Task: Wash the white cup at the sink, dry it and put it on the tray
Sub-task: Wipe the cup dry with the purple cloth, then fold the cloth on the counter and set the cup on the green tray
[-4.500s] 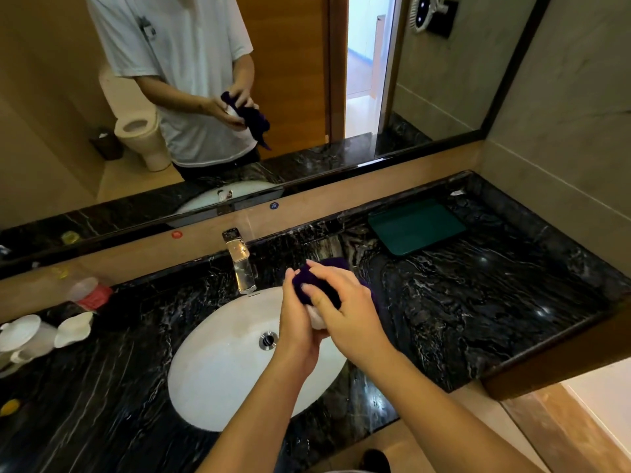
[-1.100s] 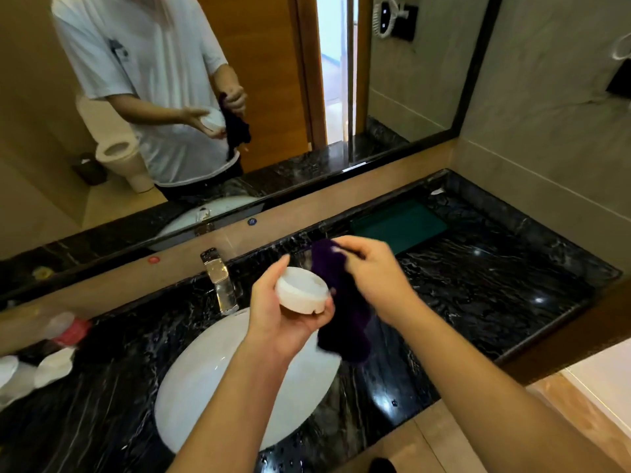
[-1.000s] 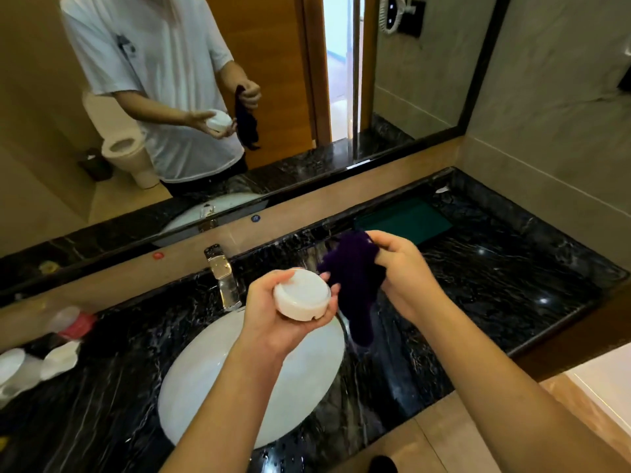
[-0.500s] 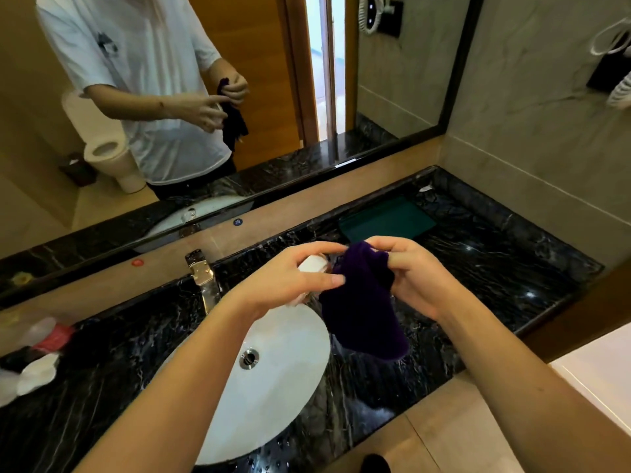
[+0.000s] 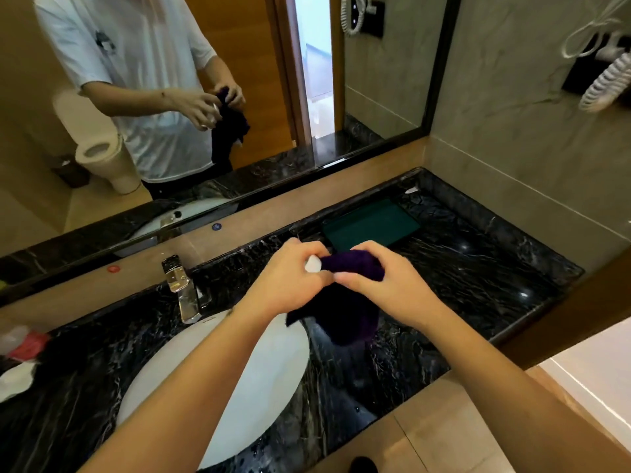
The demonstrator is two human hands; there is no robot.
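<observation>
My left hand (image 5: 290,281) grips the white cup (image 5: 313,263), of which only a small white edge shows between my fingers. My right hand (image 5: 386,285) holds a dark purple cloth (image 5: 351,264) pressed against the cup; the rest of the cloth hangs down below both hands. Both hands are above the black marble counter, just right of the white oval sink (image 5: 218,380). The dark green tray (image 5: 370,225) lies flat on the counter behind my hands, near the mirror.
A chrome faucet (image 5: 182,288) stands behind the sink. At the far left of the counter lie white crockery (image 5: 15,380) and a pink-labelled item (image 5: 29,344). A mirror runs along the back wall. A coiled white cord (image 5: 607,80) hangs on the right wall.
My hands came together: the cup, earlier held out bare in my left hand, is now covered by my fingers and the cloth. The view shifted slightly left.
</observation>
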